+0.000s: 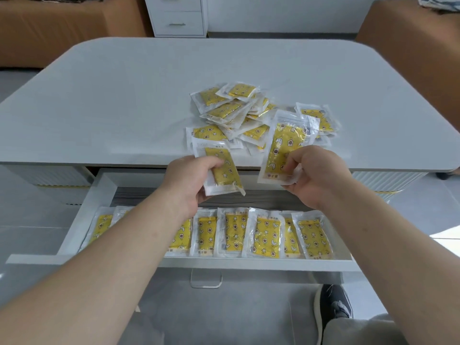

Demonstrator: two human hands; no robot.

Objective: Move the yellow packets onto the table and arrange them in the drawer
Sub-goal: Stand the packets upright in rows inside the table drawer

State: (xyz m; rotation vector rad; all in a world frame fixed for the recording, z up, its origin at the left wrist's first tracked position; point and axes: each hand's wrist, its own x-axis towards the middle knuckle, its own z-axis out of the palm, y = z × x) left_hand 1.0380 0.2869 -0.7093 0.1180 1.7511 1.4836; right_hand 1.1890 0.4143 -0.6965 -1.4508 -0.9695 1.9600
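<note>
A: Status on the packets?

B: Roughly midway, I'd judge. The pile [236, 113] sits loose on the bench [124, 95], centre-right of frame, so the move-to-bench part looks done. One row [266, 235] lies flat along the front of the drawer [104, 192], lower centre. Packets are side by side, some edges overlapping. The left end of the row is hidden behind the left forearm [99, 257].

A: What's left?

B: The whole pile, plus the two in hand. Grey drawer bottom shows behind the row, so a second row looks possible there.

A: Hands?

B: Both are out over the gap between bench edge and drawer. Left hand [191, 175] is centre frame, back of hand up, grip clamped on one packet [224, 168]. Fingers curl over its left edge, and the packet hangs roughly upright, tilted. Right hand [316, 175] is just right of it, grip pinched on the lower end of a second packet [283, 148], which stands up in front of the pile. There may be more than one packet stacked in that pinch; can't tell.

A: Hands touching?

B: No. They're apart, with a visible gap between them.
</note>
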